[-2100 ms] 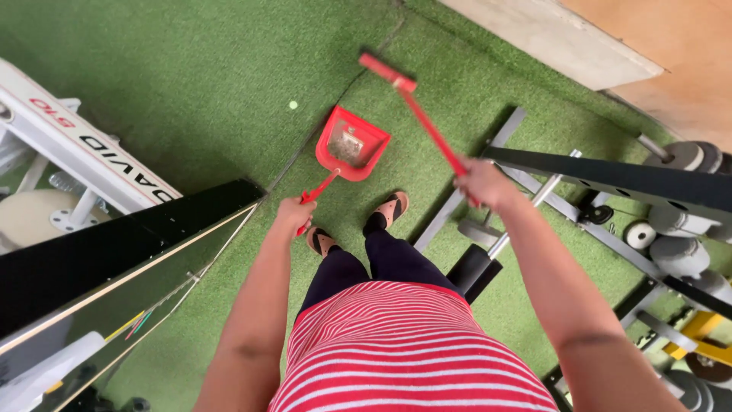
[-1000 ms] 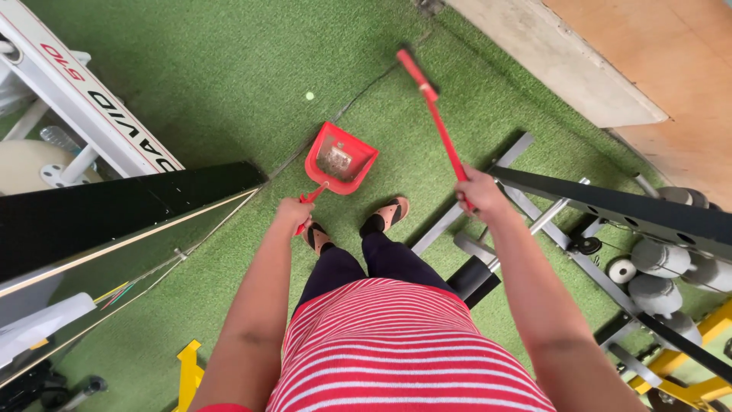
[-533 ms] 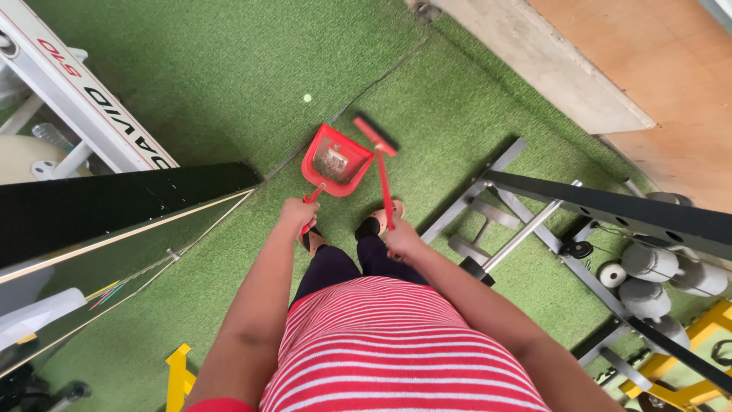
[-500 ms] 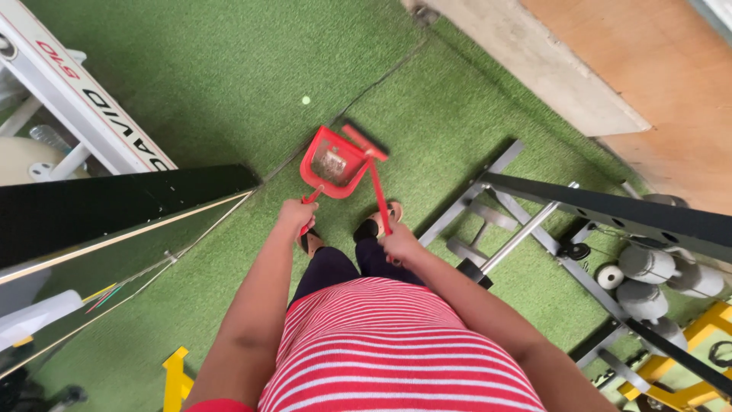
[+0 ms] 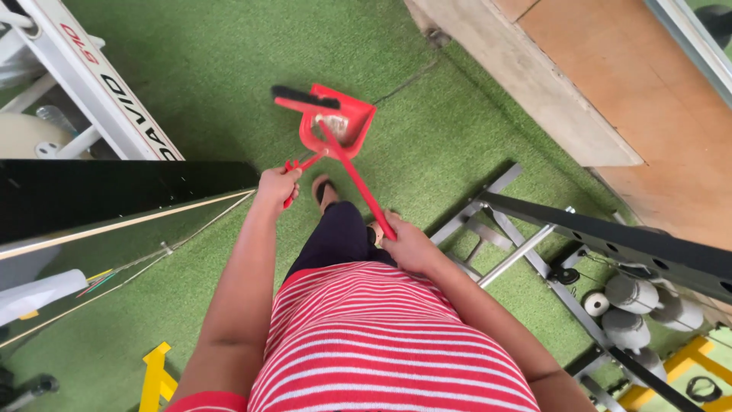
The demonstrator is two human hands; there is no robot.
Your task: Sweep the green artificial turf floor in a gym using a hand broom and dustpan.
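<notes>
Gym turf, btwn machines: left hand grips red dustpan handle, pan tipped back w/ debris; right hand clenches broom stick, bristles across pan's mouth.

We have open green turf across the upper middle of the frame, and more of it to the right of the red dustpan, up to the concrete kerb that runs down from the top centre toward the right. On the left we are hemmed in by a black bench edge just beside our left hand, with a white machine frame above it in the upper left corner. On the right, a grey steel frame and a black beam lie close to our right hand, with round weights at the lower right. A yellow bracket sits at the lower left. The broom crosses in front of the dustpan.
</notes>
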